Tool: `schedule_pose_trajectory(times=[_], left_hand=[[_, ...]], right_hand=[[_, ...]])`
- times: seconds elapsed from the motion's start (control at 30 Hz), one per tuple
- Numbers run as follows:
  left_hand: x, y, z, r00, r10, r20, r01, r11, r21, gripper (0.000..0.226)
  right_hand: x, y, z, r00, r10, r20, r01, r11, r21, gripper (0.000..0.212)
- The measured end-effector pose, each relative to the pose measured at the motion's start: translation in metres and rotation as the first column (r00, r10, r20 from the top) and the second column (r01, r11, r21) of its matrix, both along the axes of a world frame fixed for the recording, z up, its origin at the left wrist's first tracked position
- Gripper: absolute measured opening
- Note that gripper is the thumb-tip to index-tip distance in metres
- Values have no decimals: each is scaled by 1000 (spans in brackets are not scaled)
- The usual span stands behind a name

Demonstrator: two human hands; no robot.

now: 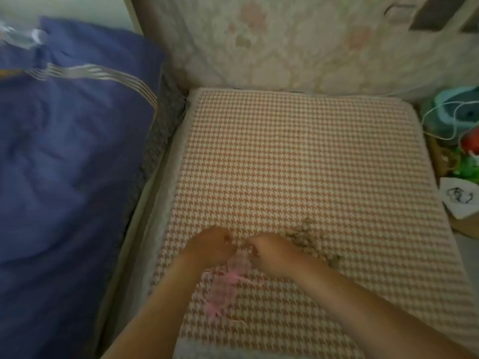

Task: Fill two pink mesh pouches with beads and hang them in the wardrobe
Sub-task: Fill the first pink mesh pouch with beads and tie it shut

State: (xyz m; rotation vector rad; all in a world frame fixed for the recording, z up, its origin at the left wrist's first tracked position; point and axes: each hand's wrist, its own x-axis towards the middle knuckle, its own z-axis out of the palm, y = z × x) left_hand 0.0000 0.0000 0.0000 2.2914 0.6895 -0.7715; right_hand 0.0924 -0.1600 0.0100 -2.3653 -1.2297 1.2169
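Observation:
Two pink mesh pouches lie on the houndstooth cushion (pixel 298 156). My left hand (pixel 211 246) and my right hand (pixel 269 252) pinch the top edge of the upper pouch (pixel 239 263) between them. The second pouch (pixel 220 294) lies flat just below, its pink ribbon ties spread out. A heap of beige beads (pixel 311 239) sits on the cushion right beside my right hand, partly hidden by it. The picture is blurred, so I cannot tell whether the held pouch has beads in it.
A blue quilt (pixel 64 156) with striped trim covers the bed on the left. A floral panel (pixel 298 42) rises behind the cushion. On the right stand a teal container (pixel 451 110) with a white cord, green and red items, and a white box (pixel 458 200).

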Motion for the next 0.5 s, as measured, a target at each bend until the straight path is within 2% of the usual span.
schedule_pose_trajectory(times=[0.07,0.13,0.3,0.4,0.5], left_hand=[[-7,1,-20,999,-28,26,25,994,104,30],[-17,6,-35,992,-46,120,22,981,191,30],[-40,12,-66,919,-105,379,29,979,200,47],[-51,10,-75,864,-118,490,21,980,199,46],[-58,7,-77,810,-76,581,-1,991,132,37]], right_hand=[[-6,9,-21,1000,0,18,0,1000,-4,25],[-10,18,-33,999,31,37,-31,999,-16,25],[-10,28,-62,988,87,130,-96,993,71,14],[-9,28,-70,990,27,138,-52,982,180,12],[-16,21,-69,983,-49,179,-7,955,298,14]])
